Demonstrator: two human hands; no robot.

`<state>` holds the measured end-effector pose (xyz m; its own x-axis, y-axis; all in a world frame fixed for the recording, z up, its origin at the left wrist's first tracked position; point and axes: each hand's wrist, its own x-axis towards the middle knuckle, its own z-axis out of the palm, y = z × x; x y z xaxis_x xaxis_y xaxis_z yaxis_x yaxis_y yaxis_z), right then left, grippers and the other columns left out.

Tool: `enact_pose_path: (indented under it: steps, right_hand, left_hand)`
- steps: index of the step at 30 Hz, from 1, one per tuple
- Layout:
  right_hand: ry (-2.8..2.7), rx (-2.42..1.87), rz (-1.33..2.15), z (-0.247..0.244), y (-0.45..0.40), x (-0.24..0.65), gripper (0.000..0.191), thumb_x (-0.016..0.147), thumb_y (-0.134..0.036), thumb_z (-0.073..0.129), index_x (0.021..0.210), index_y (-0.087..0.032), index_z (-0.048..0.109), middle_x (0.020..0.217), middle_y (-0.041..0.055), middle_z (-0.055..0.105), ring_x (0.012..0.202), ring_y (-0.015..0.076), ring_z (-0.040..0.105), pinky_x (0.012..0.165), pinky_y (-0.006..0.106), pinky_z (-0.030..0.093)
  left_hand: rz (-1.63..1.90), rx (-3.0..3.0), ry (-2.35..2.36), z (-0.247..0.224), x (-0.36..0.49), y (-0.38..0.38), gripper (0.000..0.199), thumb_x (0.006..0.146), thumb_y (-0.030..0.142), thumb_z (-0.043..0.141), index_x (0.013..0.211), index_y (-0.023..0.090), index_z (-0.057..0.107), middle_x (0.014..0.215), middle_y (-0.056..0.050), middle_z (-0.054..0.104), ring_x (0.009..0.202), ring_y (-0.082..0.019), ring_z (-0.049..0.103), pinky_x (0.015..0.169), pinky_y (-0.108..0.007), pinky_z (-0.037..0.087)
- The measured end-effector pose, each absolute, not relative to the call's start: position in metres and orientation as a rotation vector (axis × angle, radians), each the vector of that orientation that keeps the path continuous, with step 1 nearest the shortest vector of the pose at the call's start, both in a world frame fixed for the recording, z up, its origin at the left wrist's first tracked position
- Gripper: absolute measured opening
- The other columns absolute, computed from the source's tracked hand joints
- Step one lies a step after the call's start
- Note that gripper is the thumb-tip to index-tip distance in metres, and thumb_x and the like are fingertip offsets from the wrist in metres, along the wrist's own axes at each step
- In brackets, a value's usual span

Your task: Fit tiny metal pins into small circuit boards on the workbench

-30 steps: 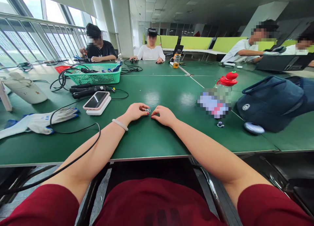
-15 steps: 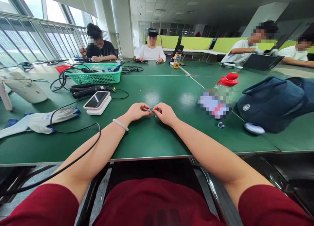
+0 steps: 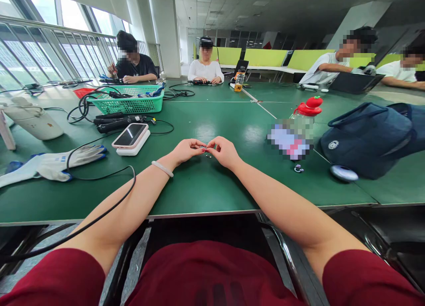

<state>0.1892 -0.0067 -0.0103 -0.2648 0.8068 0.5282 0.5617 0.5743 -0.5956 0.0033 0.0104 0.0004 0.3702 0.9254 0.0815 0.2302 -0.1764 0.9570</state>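
Near the middle of the green table (image 3: 206,191), my left hand (image 3: 188,150) pinches a small metallic piece (image 3: 203,147) between thumb and fingers. My right hand (image 3: 224,152) is closed beside it, its fingertips meeting those of my left hand at the same piece. The fingers hide most of the piece, so its shape cannot be made out. Just below the fingertips a second small metallic piece (image 3: 208,156) lies on the table.
Left are a phone (image 3: 130,135) on a white box, a glove (image 3: 56,162), cables and a green basket (image 3: 129,103). Right are a red-lidded bottle (image 3: 307,109), a shiny small object (image 3: 298,168) and a blue bag (image 3: 372,138). Several people sit around the table.
My fingertips have come closer together, covering more of the small piece. The person across the table has brought their hands closer together over a dark object.
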Motion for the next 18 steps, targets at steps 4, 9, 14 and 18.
enact_pose_path:
  steps: [4,9,14,18]
  right_hand:
    - [-1.913,-1.098,0.399,-0.0077,-0.0083,0.1892,0.007,0.079,-0.025,0.064,0.079,-0.019,0.067,0.079,0.0005,0.06,0.057,0.0086,0.044,0.063,0.025,0.04]
    - [-1.817,-1.066,0.585,-0.0077,-0.005,0.1913,0.014,0.078,-0.031,0.064,0.081,-0.019,0.071,0.087,0.0009,0.059,0.052,0.0055,0.038,0.058,0.024,0.04]
    - [-1.778,-1.098,0.606,-0.0081,-0.0031,0.192,0.014,0.076,-0.031,0.068,0.082,-0.021,0.075,0.088,0.0001,0.059,0.049,0.0041,0.035,0.056,0.024,0.038]
    - [-1.831,-1.099,0.399,-0.0077,-0.0076,0.1898,0.012,0.077,-0.031,0.069,0.083,-0.024,0.076,0.083,0.0006,0.06,0.055,0.0074,0.041,0.06,0.024,0.041]
  left_hand:
    - [0.896,1.621,1.016,0.001,0.0035,0.0095,0.042,0.058,0.039,0.08,0.091,0.014,0.07,0.079,-0.007,0.071,0.075,-0.017,0.063,0.08,-0.035,0.047]
    - [0.93,1.546,0.969,0.0041,0.0046,0.0071,0.043,0.056,0.036,0.082,0.091,0.013,0.07,0.087,-0.008,0.072,0.082,-0.017,0.064,0.086,-0.036,0.045]
    - [0.944,1.511,0.948,0.0041,0.0054,0.0067,0.042,0.055,0.033,0.083,0.089,0.013,0.069,0.086,-0.007,0.071,0.083,-0.016,0.063,0.087,-0.036,0.045]
    - [0.95,1.491,0.91,0.0015,0.0053,0.0081,0.04,0.055,0.033,0.083,0.086,0.013,0.068,0.082,-0.006,0.071,0.08,-0.015,0.063,0.085,-0.035,0.044]
